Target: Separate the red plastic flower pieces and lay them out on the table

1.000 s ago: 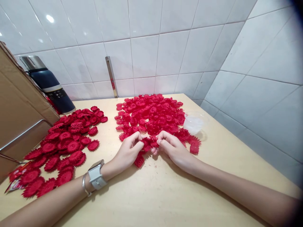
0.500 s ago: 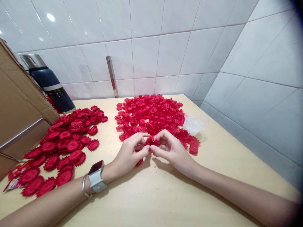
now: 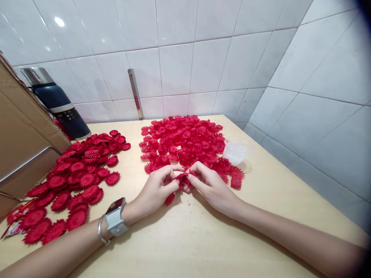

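Observation:
Between my two hands is a red piece with a toothed edge (image 3: 183, 177), pinched at both sides and partly covered by fingers. My left hand (image 3: 162, 185), with a watch and a bangle at the wrist, grips its left side between thumb and fingers. My right hand (image 3: 211, 187) pinches the right side, thumb in front. Just behind the hands spreads a large pile of red toothed pieces (image 3: 185, 135). One more red piece (image 3: 169, 199) lies under my left hand. A second pile of red toothed discs (image 3: 87, 179) lies left of my left hand.
A cardboard box (image 3: 29, 108) stands at the left edge, with a dark blue flask (image 3: 62, 106) behind it. Right of the large pile sits a clear plastic container (image 3: 236, 150). Wrappers (image 3: 17, 220) lie at the left. Tiled walls bound the table behind and right.
My right thumb has moved up onto the red piece, and more of the piece now shows between my hands. The piles look unchanged; the view has shifted slightly.

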{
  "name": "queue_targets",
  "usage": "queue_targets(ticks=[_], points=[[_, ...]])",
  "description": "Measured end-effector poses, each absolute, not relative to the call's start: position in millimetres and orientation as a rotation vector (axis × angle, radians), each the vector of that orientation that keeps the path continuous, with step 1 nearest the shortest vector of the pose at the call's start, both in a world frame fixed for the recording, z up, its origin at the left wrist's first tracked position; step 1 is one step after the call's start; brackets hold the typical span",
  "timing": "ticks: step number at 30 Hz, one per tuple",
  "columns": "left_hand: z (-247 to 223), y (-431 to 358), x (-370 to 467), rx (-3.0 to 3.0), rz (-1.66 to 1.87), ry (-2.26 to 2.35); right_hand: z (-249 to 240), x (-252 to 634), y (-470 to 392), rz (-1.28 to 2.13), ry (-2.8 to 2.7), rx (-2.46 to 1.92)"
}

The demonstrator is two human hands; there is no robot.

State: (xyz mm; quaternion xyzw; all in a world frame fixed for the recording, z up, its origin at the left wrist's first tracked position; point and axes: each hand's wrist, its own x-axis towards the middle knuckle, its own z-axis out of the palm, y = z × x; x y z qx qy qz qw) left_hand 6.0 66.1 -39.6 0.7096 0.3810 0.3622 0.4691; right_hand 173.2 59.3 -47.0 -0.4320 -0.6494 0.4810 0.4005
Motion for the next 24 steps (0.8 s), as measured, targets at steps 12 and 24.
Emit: queue_targets(ticks=[12, 24], points=[[-39.9, 69.4, 9.6, 1.522, 0.916, 0.961, -49.6, 171.5, 66.1, 1.445, -1.336, -1.005], [-40.9, 71.9, 7.9, 1.507, 1.057, 1.040, -50.1, 173.7, 68.0, 1.456, -1.269, -0.955]])
